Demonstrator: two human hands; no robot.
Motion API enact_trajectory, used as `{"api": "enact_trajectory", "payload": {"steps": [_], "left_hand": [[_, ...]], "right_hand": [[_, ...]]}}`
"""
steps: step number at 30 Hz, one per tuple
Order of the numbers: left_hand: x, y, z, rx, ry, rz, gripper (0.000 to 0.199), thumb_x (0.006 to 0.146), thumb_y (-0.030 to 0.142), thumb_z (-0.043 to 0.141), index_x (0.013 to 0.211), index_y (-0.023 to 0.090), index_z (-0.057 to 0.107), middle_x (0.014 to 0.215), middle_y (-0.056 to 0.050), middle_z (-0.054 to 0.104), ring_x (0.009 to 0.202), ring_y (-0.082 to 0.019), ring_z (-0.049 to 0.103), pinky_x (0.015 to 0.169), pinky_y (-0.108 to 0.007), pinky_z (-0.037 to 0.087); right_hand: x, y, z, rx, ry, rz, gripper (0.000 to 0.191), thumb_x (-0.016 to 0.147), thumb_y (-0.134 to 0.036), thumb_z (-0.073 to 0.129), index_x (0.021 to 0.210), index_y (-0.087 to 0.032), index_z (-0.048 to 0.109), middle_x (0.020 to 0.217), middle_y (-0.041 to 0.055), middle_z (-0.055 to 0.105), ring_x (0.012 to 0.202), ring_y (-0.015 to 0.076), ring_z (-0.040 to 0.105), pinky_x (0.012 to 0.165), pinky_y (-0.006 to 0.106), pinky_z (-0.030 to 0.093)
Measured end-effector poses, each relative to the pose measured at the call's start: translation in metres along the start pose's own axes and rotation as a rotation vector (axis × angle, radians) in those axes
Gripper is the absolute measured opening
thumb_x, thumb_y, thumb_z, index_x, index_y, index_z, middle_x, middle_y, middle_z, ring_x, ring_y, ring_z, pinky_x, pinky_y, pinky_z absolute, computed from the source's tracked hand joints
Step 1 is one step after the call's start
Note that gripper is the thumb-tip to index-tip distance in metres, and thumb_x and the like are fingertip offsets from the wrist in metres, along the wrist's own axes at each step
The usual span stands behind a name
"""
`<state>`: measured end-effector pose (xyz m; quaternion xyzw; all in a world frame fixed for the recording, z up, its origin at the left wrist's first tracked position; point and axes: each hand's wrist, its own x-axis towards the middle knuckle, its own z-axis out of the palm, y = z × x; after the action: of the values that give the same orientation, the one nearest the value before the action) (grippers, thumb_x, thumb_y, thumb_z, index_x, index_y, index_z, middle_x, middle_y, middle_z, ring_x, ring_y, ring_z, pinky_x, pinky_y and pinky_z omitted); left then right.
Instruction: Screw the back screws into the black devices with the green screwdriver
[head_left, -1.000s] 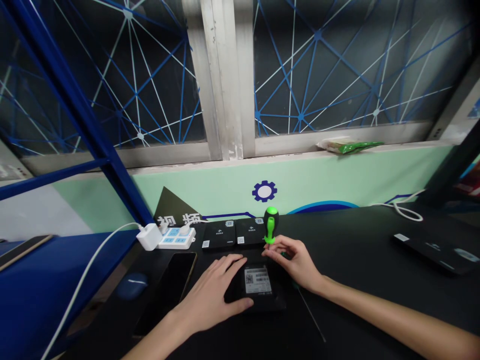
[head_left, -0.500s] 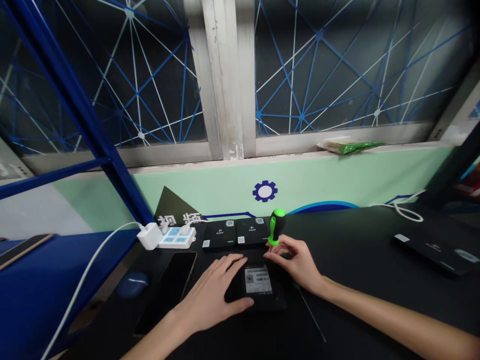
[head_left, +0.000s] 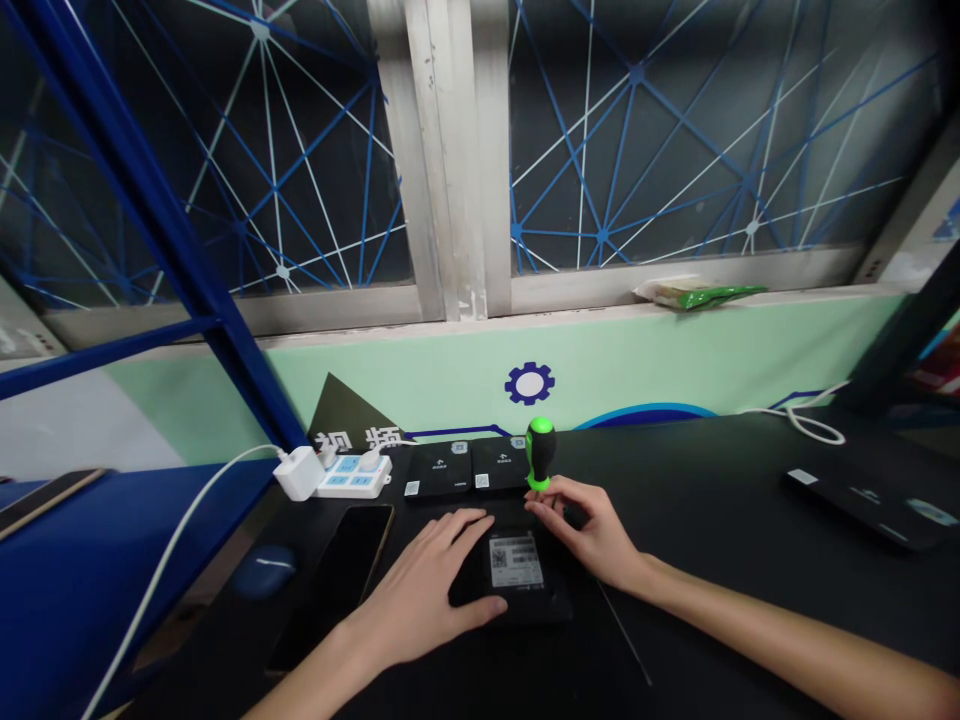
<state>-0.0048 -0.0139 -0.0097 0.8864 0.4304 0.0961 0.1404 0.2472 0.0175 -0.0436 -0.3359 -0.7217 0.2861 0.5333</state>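
A black box-shaped device (head_left: 551, 603) with a white printed label lies on the dark table. My left hand (head_left: 431, 580) rests over its left side, fingers spread and thumb stretched along the near edge. Near the device's far right corner, my right hand (head_left: 589, 525) pinches a green and black screwdriver (head_left: 540, 455) low down, just under its handle. The screwdriver stands almost upright; its tip is hidden behind my fingers. From beneath my right wrist, a thin metal rod (head_left: 626, 635) runs toward me on the table.
Two flat black boxes (head_left: 439, 468) lie along the back, beside a white power strip (head_left: 355, 477). Left of my left hand are a phone (head_left: 349, 555) and a dark blue rounded object (head_left: 264, 570). Another black box (head_left: 870, 508) and a white cable (head_left: 817, 430) are at right.
The screwdriver has tipped slightly left and its handle has turned. My right hand has shifted a little left with it. My left hand stays in place.
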Motion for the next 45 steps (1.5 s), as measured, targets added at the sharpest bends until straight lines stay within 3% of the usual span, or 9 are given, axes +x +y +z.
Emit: {"api": "enact_trajectory", "payload": {"steps": [6,13,21,33,45], "left_hand": [[-0.0006,-0.0003,0.0005,0.002,0.001,0.006,0.071,0.089,0.057,0.061,0.150,0.033,0.032,0.153,-0.005,0.038,0.137,-0.033,0.039,0.113,-0.056,0.029],[0.0006,-0.0001,0.0012,0.003,0.007,0.012,0.071,0.089,0.057,0.062,0.150,0.035,0.032,0.153,-0.004,0.039,0.137,-0.032,0.040,0.113,-0.055,0.030],[0.0010,0.0002,0.0008,0.009,0.010,0.009,0.070,0.089,0.056,0.062,0.149,0.035,0.033,0.152,-0.004,0.039,0.136,-0.033,0.041,0.113,-0.055,0.031],[0.0012,0.0020,-0.0015,-0.002,0.014,0.014,0.069,0.089,0.056,0.062,0.149,0.035,0.034,0.152,-0.004,0.040,0.135,-0.033,0.042,0.112,-0.054,0.032],[0.0009,0.0021,-0.0013,0.003,0.006,0.008,0.069,0.090,0.056,0.062,0.149,0.035,0.033,0.153,-0.004,0.038,0.136,-0.032,0.041,0.113,-0.053,0.032]], "right_hand": [[0.0006,0.0017,0.0013,0.096,-0.052,0.092,0.015,0.091,-0.032,0.064,0.086,-0.018,0.064,0.075,0.0026,0.065,0.061,0.0144,0.059,0.059,0.027,0.050],[0.0013,0.0015,0.0006,0.192,-0.106,0.136,0.017,0.095,-0.034,0.058,0.097,-0.018,0.063,0.079,0.0027,0.065,0.063,0.0138,0.061,0.058,0.026,0.051],[0.0041,0.0056,0.0007,0.142,-0.021,0.120,0.018,0.088,-0.035,0.069,0.090,-0.020,0.059,0.075,0.0014,0.069,0.069,0.0171,0.066,0.066,0.028,0.051],[0.0040,-0.0002,-0.0043,0.053,-0.051,0.033,0.018,0.097,-0.035,0.054,0.095,-0.020,0.064,0.085,0.0059,0.070,0.075,0.0190,0.065,0.071,0.031,0.051],[0.0019,0.0057,-0.0058,0.079,0.060,0.000,0.018,0.097,-0.035,0.055,0.095,-0.020,0.065,0.086,0.0062,0.070,0.078,0.0196,0.065,0.075,0.032,0.052]]}}
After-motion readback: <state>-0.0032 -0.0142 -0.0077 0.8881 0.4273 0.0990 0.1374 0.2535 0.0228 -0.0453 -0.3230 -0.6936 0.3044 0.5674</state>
